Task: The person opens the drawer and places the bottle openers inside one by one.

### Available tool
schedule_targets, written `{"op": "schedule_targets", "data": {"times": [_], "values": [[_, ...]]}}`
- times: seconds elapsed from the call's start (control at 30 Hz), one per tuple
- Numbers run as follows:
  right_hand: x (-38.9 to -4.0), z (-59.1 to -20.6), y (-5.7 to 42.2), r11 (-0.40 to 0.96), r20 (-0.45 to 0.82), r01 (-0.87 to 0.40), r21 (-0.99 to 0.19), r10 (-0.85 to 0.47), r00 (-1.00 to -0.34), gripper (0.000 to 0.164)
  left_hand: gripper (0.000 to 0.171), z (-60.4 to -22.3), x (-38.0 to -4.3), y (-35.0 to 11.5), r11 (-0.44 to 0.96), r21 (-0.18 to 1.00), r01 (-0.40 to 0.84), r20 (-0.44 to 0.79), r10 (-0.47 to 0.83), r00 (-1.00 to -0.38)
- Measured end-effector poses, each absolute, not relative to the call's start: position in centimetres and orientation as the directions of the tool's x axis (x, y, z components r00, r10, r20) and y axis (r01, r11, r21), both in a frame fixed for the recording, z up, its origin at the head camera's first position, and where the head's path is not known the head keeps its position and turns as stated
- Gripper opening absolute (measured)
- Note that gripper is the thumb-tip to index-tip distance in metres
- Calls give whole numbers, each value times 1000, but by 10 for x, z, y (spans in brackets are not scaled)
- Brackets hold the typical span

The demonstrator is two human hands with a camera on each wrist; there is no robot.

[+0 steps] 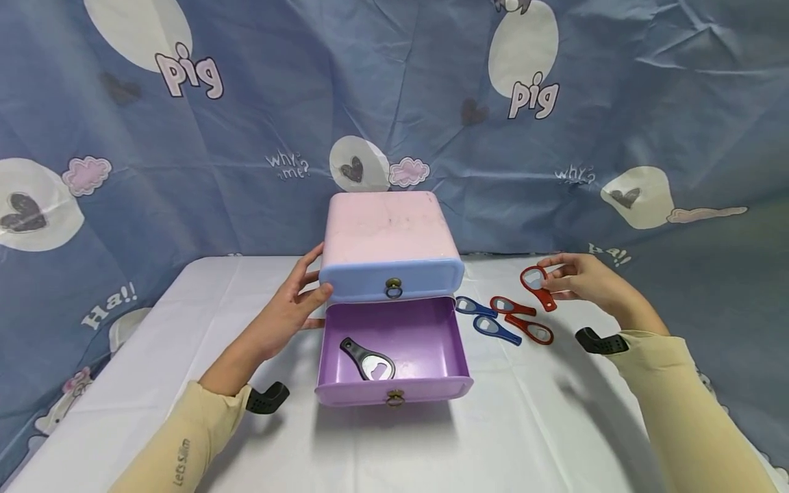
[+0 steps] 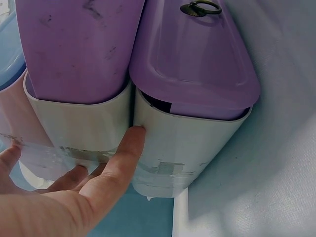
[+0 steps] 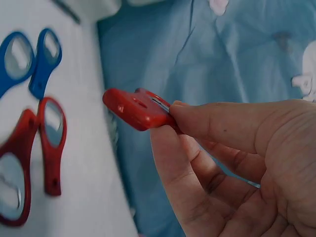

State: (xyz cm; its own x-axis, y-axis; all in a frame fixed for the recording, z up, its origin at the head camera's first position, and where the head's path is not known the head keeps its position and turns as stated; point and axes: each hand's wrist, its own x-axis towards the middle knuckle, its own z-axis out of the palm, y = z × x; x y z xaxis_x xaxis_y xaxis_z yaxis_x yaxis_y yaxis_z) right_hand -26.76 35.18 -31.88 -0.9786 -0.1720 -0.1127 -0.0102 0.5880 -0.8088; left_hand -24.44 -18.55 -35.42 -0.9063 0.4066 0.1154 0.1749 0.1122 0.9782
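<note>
A small drawer cabinet (image 1: 387, 229) with a pink top stands on the table. My left hand (image 1: 290, 301) rests against its left side, fingers extended and apart. In the left wrist view a finger of that hand (image 2: 106, 190) touches the cabinet's pale lower casing (image 2: 192, 140). The purple drawer (image 1: 425, 339) is pulled out, and a black bottle opener (image 1: 368, 361) lies inside it. My right hand (image 1: 594, 284) pinches a red bottle opener (image 1: 542, 291) between thumb and fingers, raised over the table. The right wrist view shows this red opener (image 3: 136, 106) end-on.
Beside the cabinet lie two blue bottle openers (image 1: 496, 330) and two red ones (image 1: 513, 307) on the white table (image 1: 555, 424). Above the pulled-out drawer is a blue drawer (image 1: 357, 281), pushed in. A printed blue cloth (image 1: 246, 123) hangs behind the table.
</note>
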Motion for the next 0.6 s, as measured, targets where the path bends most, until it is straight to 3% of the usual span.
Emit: {"op": "schedule_targets", "data": {"times": [0.6], "values": [[-246,-284,298,612,-20,-129,-780,-232,-973,52,72,-352,-244,-187,127,975,182,117,402,-908]]}}
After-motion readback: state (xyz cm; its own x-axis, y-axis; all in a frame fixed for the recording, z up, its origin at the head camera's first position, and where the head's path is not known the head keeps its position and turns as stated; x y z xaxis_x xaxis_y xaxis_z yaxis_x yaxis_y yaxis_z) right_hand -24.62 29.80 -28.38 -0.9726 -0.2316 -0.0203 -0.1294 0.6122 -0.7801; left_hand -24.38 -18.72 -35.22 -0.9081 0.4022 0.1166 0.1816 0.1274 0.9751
